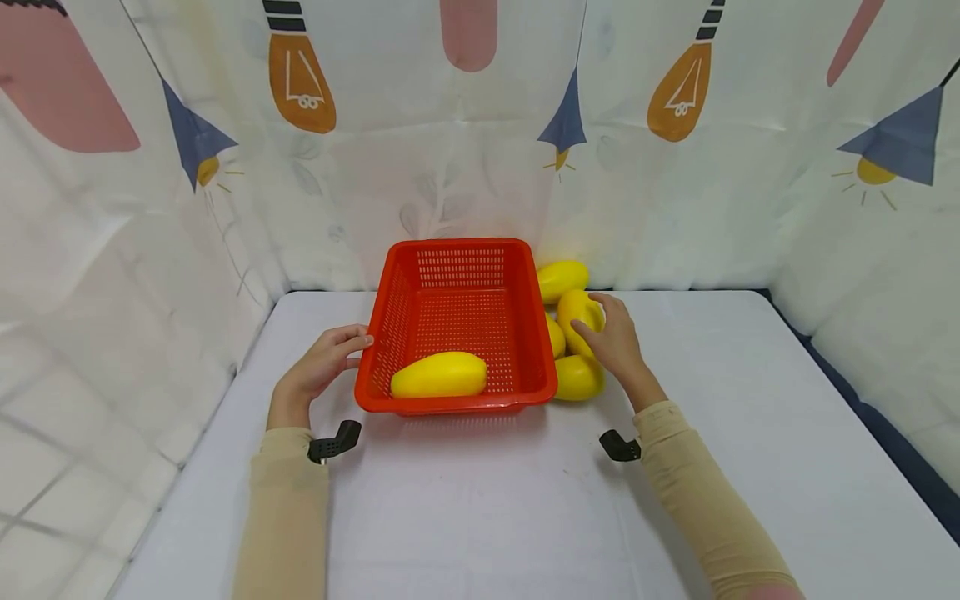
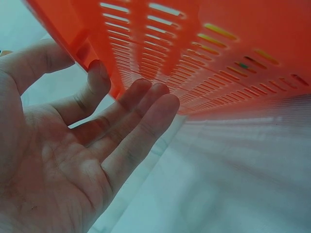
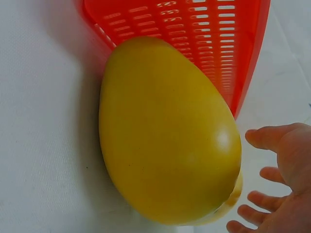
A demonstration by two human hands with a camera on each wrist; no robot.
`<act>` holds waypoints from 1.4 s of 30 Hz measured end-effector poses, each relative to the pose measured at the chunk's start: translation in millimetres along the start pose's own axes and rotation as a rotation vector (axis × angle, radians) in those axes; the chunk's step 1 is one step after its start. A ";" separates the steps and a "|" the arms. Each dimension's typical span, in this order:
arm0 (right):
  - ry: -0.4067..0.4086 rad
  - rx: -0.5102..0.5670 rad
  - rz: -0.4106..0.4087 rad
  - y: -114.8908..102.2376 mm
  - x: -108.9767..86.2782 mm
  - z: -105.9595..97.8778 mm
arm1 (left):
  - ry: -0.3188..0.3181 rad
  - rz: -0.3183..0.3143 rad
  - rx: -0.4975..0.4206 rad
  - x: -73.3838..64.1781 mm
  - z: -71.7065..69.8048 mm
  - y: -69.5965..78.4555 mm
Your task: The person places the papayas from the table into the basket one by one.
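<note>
the left hand pinches the red basket at its rim; only the left wrist view shows three fingers stretched below. the right hand, its digits apart, is beside one yellow fruit. rightward of the left grip, another fruit lies inside, whole only in head view.

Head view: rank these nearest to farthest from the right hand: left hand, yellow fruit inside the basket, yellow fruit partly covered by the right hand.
1. Partly covered yellow fruit, at the right hand, to the right of the red basket.
2. Inside yellow fruit, toward the near side of the basket.
3. Left hand, across at the basket's left rim.
</note>
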State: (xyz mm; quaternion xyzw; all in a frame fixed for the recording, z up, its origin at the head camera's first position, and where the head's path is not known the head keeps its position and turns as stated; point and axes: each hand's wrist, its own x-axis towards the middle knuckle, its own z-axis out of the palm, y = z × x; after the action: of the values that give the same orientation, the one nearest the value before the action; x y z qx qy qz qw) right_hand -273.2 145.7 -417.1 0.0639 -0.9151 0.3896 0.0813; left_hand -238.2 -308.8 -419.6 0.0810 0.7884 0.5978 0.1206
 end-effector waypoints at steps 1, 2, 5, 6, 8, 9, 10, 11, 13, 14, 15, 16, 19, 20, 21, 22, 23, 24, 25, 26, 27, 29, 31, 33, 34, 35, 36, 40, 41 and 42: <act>-0.003 0.001 0.005 0.7 0.9 0.2 | 0.000 0.001 -0.002 0.1 -0.1 0.1; -0.006 0.001 0.010 1.4 1.7 0.2 | 0.001 0.001 -0.003 0.0 -0.3 0.3; -0.021 0.001 0.024 3.9 4.2 0.2 | 0.001 -0.001 -0.005 0.3 -1.0 0.3; -0.026 0.003 0.027 4.6 4.9 0.1 | 0.002 -0.001 -0.005 0.4 -1.1 0.4; -0.039 0.008 0.035 6.1 6.1 0.0 | 0.003 -0.001 -0.006 0.6 -1.6 0.6; -0.045 0.009 0.040 7.0 6.7 0.1 | 0.003 0.000 -0.007 1.0 -1.7 0.5; -0.051 0.012 0.047 7.9 7.3 0.2 | 0.004 0.000 -0.007 1.2 -1.7 0.5; -0.056 0.016 0.053 8.7 7.7 0.5 | 0.002 0.001 -0.007 1.4 -1.7 0.7; -0.065 0.018 0.067 10.5 8.4 1.0 | 0.001 0.000 -0.007 1.8 -1.7 0.6; -0.068 0.018 0.071 11.1 8.6 1.4 | -0.001 0.001 -0.005 1.9 -1.7 0.7; -0.072 0.021 0.077 11.6 8.6 1.8 | -0.001 0.000 -0.004 2.0 -1.7 0.6; -0.076 0.020 0.082 12.0 8.6 2.1 | 0.000 -0.001 -0.004 2.0 -1.5 0.6; -0.090 0.014 0.093 12.6 8.5 3.3 | 0.000 0.000 -0.005 1.7 -1.2 1.0; -0.095 0.013 0.098 12.8 8.6 3.7 | 0.001 0.001 -0.006 1.5 -0.9 1.2; -0.101 0.013 0.106 13.0 8.4 4.1 | 0.002 0.001 -0.007 1.4 -0.7 1.2; -0.107 0.014 0.113 13.4 8.3 4.6 | 0.001 0.003 -0.010 1.2 -0.5 1.3; -0.112 0.017 0.122 13.7 8.2 5.0 | 0.000 0.005 -0.010 1.0 -0.3 1.4; -0.118 0.019 0.131 14.1 8.1 5.3 | -0.001 0.005 -0.010 0.9 0.0 1.3; -0.122 0.022 0.140 14.6 8.0 5.8 | -0.002 0.006 -0.011 0.6 0.1 1.5; -0.122 0.029 0.147 15.0 7.8 6.2 | -0.002 0.006 -0.009 0.4 0.2 1.4; -0.123 0.032 0.155 15.7 7.7 6.6 | -0.002 0.005 -0.008 0.3 0.3 1.3; -0.123 0.036 0.164 17.2 8.1 7.6 | -0.002 0.003 -0.001 0.0 0.5 1.1; -0.120 0.037 0.168 18.5 8.5 8.6 | 0.000 0.000 0.004 -0.2 0.8 1.1; -0.120 0.042 0.175 19.6 8.7 9.6 | 0.003 -0.004 0.009 0.0 1.2 0.9; -0.121 0.045 0.180 19.9 8.8 10.0 | 0.003 -0.006 0.011 -0.1 1.3 0.9; -0.123 0.048 0.185 20.0 8.8 10.3 | 0.003 -0.008 0.012 -0.2 1.4 0.9; -0.125 0.052 0.192 20.1 8.8 10.6 | 0.003 -0.010 0.013 -0.2 1.6 1.0; -0.139 0.067 0.222 20.7 9.0 11.3 | 0.002 -0.008 0.016 -0.5 1.1 0.6; -0.141 0.069 0.228 20.9 9.1 11.5 | 0.002 -0.006 0.016 -0.5 0.9 0.3; -0.143 0.071 0.234 21.2 9.4 11.7 | 0.001 -0.004 0.015 -0.4 0.7 0.0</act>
State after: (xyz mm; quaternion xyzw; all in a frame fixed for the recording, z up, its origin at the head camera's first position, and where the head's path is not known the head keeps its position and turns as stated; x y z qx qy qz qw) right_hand -287.4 151.3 -438.1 -0.0128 -0.9055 0.4230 -0.0322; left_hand -237.6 -308.2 -419.8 0.0802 0.7930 0.5917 0.1207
